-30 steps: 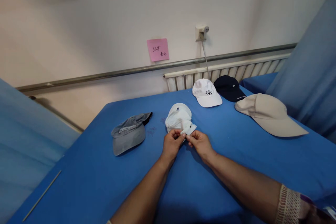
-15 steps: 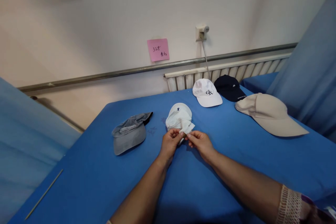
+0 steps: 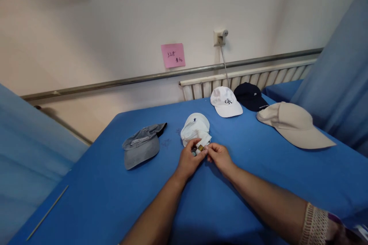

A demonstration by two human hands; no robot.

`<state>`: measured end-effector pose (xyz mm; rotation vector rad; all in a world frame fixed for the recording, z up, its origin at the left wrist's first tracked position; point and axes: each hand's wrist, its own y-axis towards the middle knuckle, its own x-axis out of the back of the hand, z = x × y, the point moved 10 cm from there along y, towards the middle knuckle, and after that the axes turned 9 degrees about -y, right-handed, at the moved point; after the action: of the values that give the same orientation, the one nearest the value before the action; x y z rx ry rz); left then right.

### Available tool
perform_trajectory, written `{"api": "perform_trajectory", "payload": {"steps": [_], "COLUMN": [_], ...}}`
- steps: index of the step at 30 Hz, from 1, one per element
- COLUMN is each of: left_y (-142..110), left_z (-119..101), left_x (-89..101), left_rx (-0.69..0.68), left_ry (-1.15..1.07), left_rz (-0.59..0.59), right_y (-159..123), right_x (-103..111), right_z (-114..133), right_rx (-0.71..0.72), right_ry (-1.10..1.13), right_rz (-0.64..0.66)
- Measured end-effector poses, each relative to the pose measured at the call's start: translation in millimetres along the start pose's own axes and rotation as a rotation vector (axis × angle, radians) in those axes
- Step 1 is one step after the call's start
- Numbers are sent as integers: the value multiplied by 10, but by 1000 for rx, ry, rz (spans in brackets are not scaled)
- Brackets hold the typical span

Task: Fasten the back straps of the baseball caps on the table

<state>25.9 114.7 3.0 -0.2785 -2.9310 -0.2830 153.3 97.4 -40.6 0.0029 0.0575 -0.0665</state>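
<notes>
**Left hand (image 3: 188, 159) and right hand (image 3: 220, 158) pinch at a pale cap (image 3: 196, 127)**

In the head view, fingers close on the near edge of the cap, around a small brass-toned piece (image 3: 201, 147) (apparently a buckle); the cap lies just beyond both hands. The fastening looks partway along: the buckle is in hand, its closing seemingly unfinished. Beyond the right hand, a white cap (image 3: 225, 101) bears what reads as "CK"; lettering on a navy cap (image 3: 249, 95), farther right, is too small to read. Past both hands, a pink note (image 3: 173, 55) shows "32", the rest unclear.
</notes>
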Motion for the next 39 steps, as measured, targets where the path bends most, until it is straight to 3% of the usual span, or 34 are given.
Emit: {"api": "perform_trajectory", "payload": {"steps": [3, 7, 12, 16, 20, 25, 28, 34, 39], "left_y": [-8, 9, -9, -39, -48, -6, 21, 52, 19], "left_z": [-67, -165, -212, -255, -251, -300, -380, -372, -330], "left_x": [27, 194, 323, 235, 170, 332, 475, 543, 403], "left_rx": [-31, -99, -94, -96, -85, -175, -246, -271, -220], "left_ry": [136, 244, 227, 176, 131, 248, 422, 560, 466], "left_rz": [1, -87, -177, -131, -79, -110, -148, -162, -119], "right_y": [-14, 7, 78, 94, 169, 235, 158, -112, -201], "right_x": [-57, -73, 164, 242, 172, 125, 88, 19, -62], "right_z": [58, 46, -73, 164, 244, 152, 299, 711, 697], "right_rx": [66, 95, 72, 258, 313, 249, 321, 516, 613], "right_ry": [15, 43, -135, -412, -554, -423, -480, -809, -1077], "right_rz": [57, 61, -188, -280, -185, -43, 6, -15, -73]}}
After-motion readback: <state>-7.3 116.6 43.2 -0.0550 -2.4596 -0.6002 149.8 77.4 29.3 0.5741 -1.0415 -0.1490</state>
